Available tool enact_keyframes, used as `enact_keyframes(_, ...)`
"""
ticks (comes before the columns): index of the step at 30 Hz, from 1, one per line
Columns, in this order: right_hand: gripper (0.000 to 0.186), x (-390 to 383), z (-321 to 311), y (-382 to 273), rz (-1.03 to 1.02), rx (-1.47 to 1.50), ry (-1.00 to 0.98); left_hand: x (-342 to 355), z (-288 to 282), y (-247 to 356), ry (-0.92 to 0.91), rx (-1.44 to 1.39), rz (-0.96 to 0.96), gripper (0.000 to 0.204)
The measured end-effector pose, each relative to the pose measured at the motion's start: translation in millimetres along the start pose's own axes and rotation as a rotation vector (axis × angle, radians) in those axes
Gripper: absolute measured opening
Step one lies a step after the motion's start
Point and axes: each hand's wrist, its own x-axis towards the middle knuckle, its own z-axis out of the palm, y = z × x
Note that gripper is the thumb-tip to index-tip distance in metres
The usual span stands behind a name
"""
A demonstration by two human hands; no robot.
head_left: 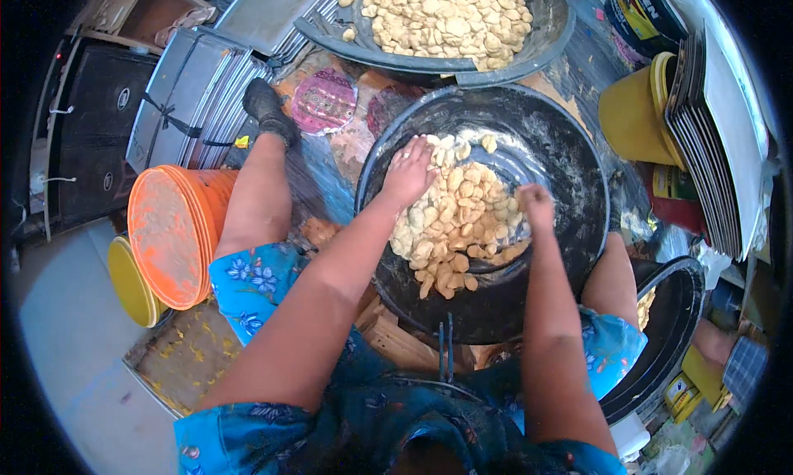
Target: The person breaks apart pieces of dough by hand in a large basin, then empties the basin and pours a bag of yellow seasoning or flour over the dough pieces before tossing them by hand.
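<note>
A wide black basin (578,252) stands between my legs, with a heap of small, flattish, pale yellow dough-like pieces (458,198) in it. My left hand (409,173) lies on the left edge of this heap, fingers stretched out, with a ring on one of them. On the heap's right side my right hand (537,206) is closed and slightly blurred; whether it has anything inside is hidden. White powder dusts the basin's inner wall around the pieces.
Beyond the basin, a cut-open black tub (516,68) is full of similar pieces. Orange buckets (169,235) and stacked trays (202,103) stand left. At right are a yellow bucket (632,116), more trays (710,136) and another black basin (681,310). Another person's arm (712,341) shows far right.
</note>
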Motion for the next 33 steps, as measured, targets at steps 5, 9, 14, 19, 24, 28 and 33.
enact_keyframes(5,0.066,17,-20,37,0.334,-0.472,0.23,10,-23,70,-0.607,0.079,-0.438,0.062)
enact_keyframes(9,0.072,-20,78,-4,0.112,-0.725,-0.075,-53,4,110,-0.676,-0.043,-0.353,0.049)
enact_keyframes(14,0.053,-94,93,-100,-0.135,-0.896,-0.562,-15,-66,83,-0.665,-0.179,-0.462,0.03)
enact_keyframes(19,0.034,-55,37,-68,0.332,-0.104,-0.711,-24,-27,0,-0.433,-0.179,-0.432,0.053)
enact_keyframes(24,0.034,-14,-5,35,0.313,0.135,0.102,-58,-9,83,-0.748,0.095,-0.475,0.085)
enact_keyframes(28,0.083,-55,74,23,0.218,-0.846,0.023,-94,7,95,-0.887,-0.07,-0.235,0.077)
enact_keyframes(33,0.086,-153,99,-73,-0.006,-0.885,-0.524,-38,-74,48,-0.562,-0.392,-0.633,0.036)
